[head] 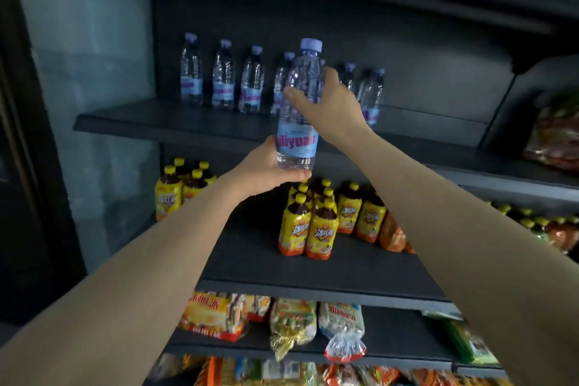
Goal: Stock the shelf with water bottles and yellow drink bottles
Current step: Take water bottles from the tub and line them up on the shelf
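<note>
Both hands grip one upright water bottle (299, 110): left hand (266, 171) curled under its base, right hand (329, 103) wrapped around its upper body.

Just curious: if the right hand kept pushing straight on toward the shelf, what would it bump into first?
Probably the row of water bottles at the back of the upper shelf, right behind the right hand and its held bottle; depth is hard to judge.

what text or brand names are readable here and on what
"iliyuan": label of the held water bottle; the start is hidden behind the left hand.
Shelved water bottles: pink label print, too blurred to read.
Yellow drink bottles: Chinese characters, too small to read.
Snack bags below: red Chinese print, blurred, not readable.
</note>
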Demonstrator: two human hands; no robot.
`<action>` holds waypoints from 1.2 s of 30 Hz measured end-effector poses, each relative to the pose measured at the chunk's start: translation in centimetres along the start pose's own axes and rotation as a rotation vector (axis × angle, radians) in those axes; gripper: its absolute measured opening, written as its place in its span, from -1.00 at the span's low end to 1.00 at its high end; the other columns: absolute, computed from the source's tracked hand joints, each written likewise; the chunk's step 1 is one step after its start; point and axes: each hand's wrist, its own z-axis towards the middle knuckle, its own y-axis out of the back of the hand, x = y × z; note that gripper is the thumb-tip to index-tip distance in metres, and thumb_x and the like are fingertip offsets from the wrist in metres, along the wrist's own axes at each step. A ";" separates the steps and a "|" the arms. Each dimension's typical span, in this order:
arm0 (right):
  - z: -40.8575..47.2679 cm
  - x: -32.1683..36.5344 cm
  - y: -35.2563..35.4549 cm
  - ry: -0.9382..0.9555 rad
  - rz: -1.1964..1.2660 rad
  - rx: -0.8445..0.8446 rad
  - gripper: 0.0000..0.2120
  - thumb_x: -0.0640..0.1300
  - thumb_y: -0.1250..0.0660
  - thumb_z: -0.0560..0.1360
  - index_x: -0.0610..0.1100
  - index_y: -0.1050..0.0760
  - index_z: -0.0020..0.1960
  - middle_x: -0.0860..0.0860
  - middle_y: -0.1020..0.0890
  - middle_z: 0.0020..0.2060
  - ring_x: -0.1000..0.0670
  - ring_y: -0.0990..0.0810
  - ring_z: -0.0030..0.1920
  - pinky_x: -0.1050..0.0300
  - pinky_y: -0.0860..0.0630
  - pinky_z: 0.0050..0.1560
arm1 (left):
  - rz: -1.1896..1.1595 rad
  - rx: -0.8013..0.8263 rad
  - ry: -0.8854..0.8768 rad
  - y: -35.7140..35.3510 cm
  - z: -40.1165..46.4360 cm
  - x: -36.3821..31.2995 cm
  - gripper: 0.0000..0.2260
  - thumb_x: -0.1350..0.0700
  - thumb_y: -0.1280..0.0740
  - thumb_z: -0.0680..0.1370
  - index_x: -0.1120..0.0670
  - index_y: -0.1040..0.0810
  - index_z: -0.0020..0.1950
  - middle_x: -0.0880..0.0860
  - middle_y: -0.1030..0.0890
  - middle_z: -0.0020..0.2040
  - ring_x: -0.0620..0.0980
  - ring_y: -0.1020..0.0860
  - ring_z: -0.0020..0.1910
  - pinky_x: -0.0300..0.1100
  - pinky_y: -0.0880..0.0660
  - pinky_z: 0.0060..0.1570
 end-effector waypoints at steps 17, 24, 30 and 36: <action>13.2 -17.9 9.4 -0.279 0.083 -0.193 -0.46 0.23 -0.43 0.37 -0.14 -0.44 0.13 -0.04 -0.61 -0.04 -0.09 -0.61 -0.06 0.03 -0.57 -0.13 | 0.331 0.132 -0.065 -7.6 22.0 -5.7 -0.37 -0.20 -0.49 0.43 -0.10 -0.36 0.44 -0.09 -0.51 0.32 -0.06 -0.49 0.28 -0.11 -0.43 0.26; 17.3 -27.9 9.7 -0.344 -0.028 -0.198 -0.48 0.16 -0.46 0.40 -0.12 -0.40 0.20 -0.03 -0.58 -0.03 -0.11 -0.57 -0.06 0.07 -0.45 -0.12 | 0.486 0.023 -0.053 -9.6 30.1 -4.5 -0.45 -0.10 -0.42 0.53 -0.02 -0.37 0.47 -0.01 -0.44 0.44 0.01 -0.44 0.36 -0.12 -0.39 0.28; 20.3 -34.3 9.3 -0.371 -0.072 -0.179 -0.48 0.13 -0.46 0.42 -0.14 -0.38 0.20 -0.05 -0.54 -0.05 -0.14 -0.53 -0.06 0.05 -0.44 -0.10 | 0.569 -0.018 -0.051 -11.8 35.8 -3.6 -0.49 -0.05 -0.42 0.54 -0.04 -0.39 0.46 0.01 -0.47 0.41 0.03 -0.47 0.32 -0.11 -0.43 0.25; 23.1 -39.3 8.0 -0.387 -0.031 -0.142 -0.50 0.10 -0.45 0.43 -0.14 -0.40 0.21 -0.09 -0.60 0.02 -0.17 -0.59 -0.02 0.00 -0.54 -0.06 | 0.652 0.008 -0.064 -14.0 40.0 -2.1 -0.52 -0.04 -0.41 0.55 -0.13 -0.39 0.45 0.06 -0.42 0.38 0.06 -0.45 0.29 -0.14 -0.38 0.17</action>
